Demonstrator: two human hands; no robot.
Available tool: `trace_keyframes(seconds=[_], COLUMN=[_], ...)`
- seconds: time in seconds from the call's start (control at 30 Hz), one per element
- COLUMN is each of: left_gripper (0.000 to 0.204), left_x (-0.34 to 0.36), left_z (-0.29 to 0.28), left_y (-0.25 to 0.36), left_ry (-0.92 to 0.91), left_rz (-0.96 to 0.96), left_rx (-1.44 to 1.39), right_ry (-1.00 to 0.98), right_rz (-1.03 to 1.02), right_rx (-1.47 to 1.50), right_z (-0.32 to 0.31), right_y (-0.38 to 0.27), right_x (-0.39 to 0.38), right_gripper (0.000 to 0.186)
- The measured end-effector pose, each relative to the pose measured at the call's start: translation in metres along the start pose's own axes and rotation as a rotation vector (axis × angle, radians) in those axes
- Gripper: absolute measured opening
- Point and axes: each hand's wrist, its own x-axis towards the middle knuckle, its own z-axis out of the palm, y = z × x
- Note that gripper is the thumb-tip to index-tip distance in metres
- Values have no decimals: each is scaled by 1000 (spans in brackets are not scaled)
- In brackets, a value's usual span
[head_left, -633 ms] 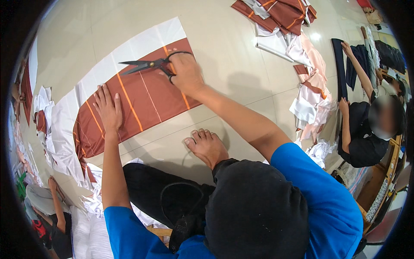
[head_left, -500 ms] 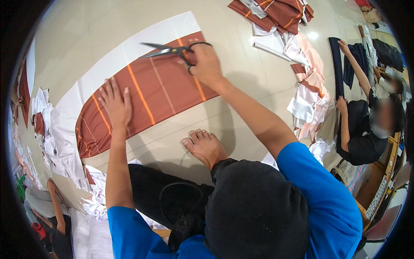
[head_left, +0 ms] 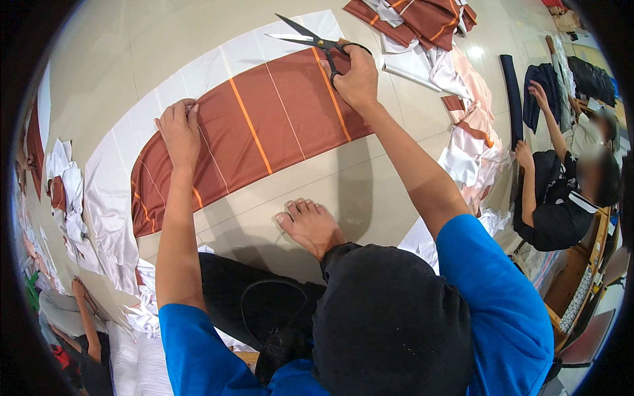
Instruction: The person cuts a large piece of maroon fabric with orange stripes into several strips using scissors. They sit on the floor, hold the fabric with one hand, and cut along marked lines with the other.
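No text, label, brand, number or sign legible. Only possible print: white marks on the co-worker's black top (head_left: 558, 221), well to the right of and below the scissors (head_left: 321, 43); too small and blurred to tell lettering from pattern. Scissors themselves: nothing readable on blades or handles.
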Motion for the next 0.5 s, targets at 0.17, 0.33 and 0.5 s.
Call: trace_keyframes(seconds=[0.17, 0.33, 0.5], left_gripper=[14, 15, 18], left_x=[6, 7, 8], left_z=[8, 8, 8], left_y=[-4, 2, 3], left_ry=[73, 84, 76], left_rz=[60, 24, 18], left_rx=[-29, -50, -16], right_ry=[4, -14, -10], right_rz=[-8, 50, 72], right_rx=[-15, -92, -103], right_z=[9, 12, 14], right_y=[-1, 1, 8], right_x=[-3, -7, -8], right_gripper=[49, 52, 54])
